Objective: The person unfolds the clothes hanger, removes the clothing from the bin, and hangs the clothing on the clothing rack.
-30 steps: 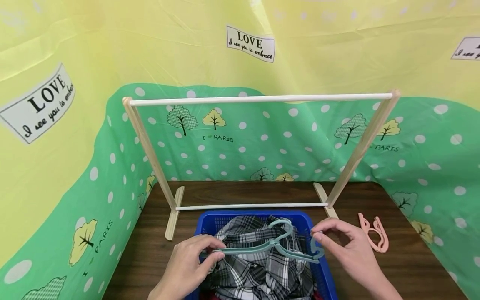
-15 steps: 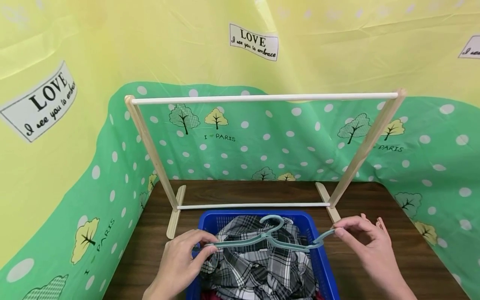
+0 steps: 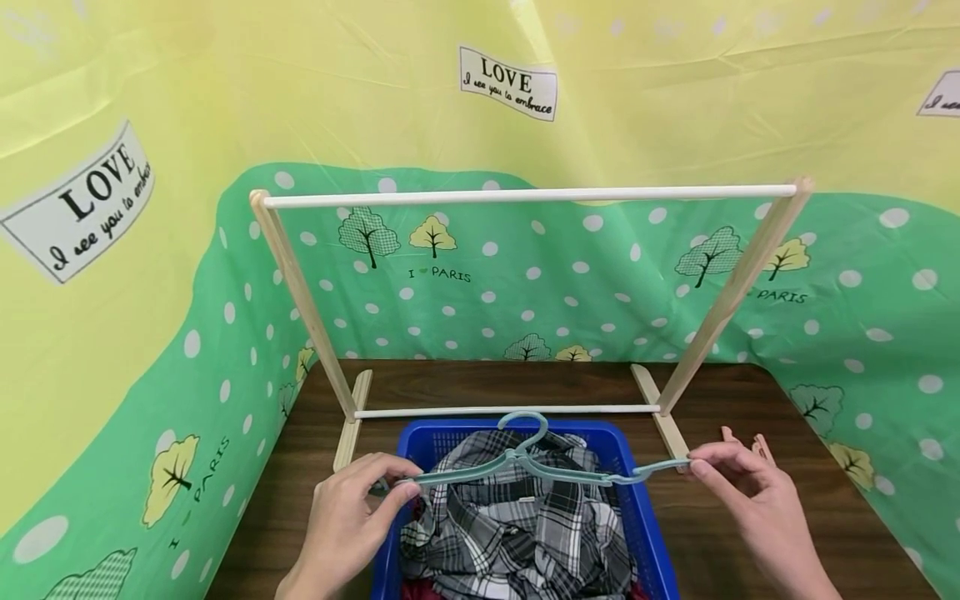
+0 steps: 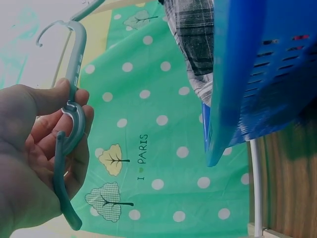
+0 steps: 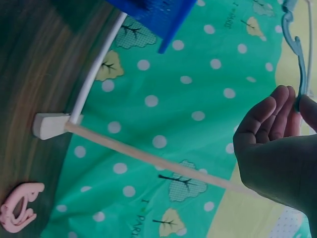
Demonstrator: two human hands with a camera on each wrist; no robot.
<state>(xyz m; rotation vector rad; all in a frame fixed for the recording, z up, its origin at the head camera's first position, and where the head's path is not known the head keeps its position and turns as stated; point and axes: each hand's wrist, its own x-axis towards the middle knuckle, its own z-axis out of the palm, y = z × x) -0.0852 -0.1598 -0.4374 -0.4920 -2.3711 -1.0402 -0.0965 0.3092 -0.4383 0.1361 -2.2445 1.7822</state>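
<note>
Reads “LOVE” over “I see you to embrace” on the white label (image 3: 508,83) at twelve o'clock in the head view, likewise, last letters unclear, on the larger label (image 3: 81,202) toward ten, and just “I see” on the clipped label (image 3: 941,96) at two. Shows “I PARIS” on the green cloth (image 3: 480,321) just off centre toward ten and at eight; repeats it toward seven in the left wrist view and, cut short, at six in the right.
</note>
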